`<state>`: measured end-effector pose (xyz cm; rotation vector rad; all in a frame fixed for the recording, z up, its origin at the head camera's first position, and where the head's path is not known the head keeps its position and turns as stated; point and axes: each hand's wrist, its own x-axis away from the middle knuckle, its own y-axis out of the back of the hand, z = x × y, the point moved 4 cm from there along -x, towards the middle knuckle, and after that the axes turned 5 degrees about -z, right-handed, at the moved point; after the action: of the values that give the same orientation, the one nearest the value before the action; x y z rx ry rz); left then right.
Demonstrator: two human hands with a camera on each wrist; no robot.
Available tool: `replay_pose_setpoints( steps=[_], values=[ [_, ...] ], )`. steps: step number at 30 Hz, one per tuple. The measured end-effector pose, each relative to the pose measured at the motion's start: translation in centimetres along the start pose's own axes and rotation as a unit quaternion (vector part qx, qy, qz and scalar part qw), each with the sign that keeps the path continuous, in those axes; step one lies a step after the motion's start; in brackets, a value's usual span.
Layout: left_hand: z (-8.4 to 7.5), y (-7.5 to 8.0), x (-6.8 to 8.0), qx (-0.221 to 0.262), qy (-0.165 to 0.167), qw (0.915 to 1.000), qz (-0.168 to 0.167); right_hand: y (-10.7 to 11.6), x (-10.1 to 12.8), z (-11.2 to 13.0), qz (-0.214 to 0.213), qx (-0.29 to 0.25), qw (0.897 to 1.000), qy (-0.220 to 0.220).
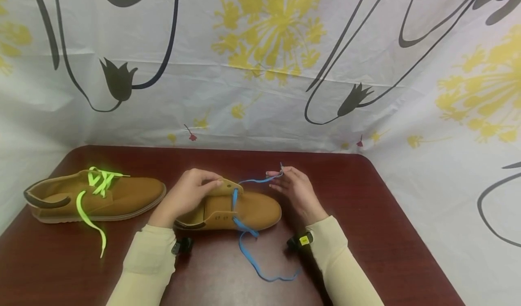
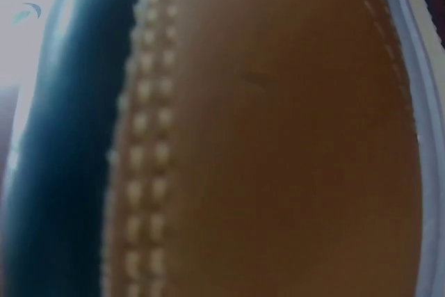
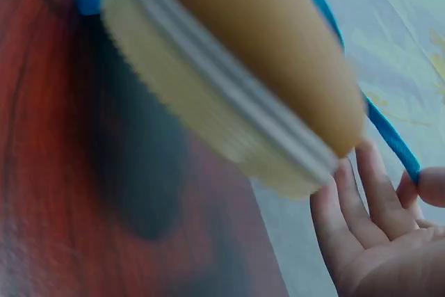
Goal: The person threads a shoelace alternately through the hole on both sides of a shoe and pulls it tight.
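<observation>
A tan shoe (image 1: 262,210) lies on the table, toe to the right, laced with a blue shoelace (image 1: 234,200) across its lowest eyelets. With thumb and fingers, my left hand (image 1: 188,192) grips the shoe's far eyelet flap (image 1: 232,186). Beyond the toe, my right hand (image 1: 300,190) pinches one end of the lace, drawn out from the far flap, its tip poking up above the fingers. In the right wrist view the lace (image 3: 391,133) runs to the thumb and finger. The lace's other end trails onto the table in front. The left wrist view shows only the shoe's side (image 2: 278,158).
A second tan shoe (image 1: 140,193) with a lime-green shoelace (image 1: 83,209) stands at the left, one lace end hanging toward the front. The dark red table (image 1: 366,247) meets a patterned white sheet (image 1: 252,129) behind and at the sides.
</observation>
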<state>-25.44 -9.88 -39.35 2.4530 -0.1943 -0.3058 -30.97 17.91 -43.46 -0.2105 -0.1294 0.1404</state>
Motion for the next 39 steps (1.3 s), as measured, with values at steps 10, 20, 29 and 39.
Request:
replay_pose_setpoints(
  steps=[10,20,29,39],
  values=[
    [-0.2,-0.8,-0.1,-0.004,-0.003,0.9996,0.026,1.0,-0.2,1.9,-0.056,-0.063,0.996,0.023],
    [-0.2,-1.3,-0.1,-0.029,-0.006,0.9990,0.034,1.6,0.1,3.8,-0.087,-0.069,0.991,0.072],
    [0.0,-1.4,-0.2,-0.028,-0.006,0.9989,0.038,1.3,0.3,5.8,-0.103,-0.068,0.987,0.106],
    [0.1,-1.6,-0.2,-0.018,-0.006,0.9990,0.040,0.3,0.5,7.3,-0.124,-0.090,0.978,0.143]
  ],
)
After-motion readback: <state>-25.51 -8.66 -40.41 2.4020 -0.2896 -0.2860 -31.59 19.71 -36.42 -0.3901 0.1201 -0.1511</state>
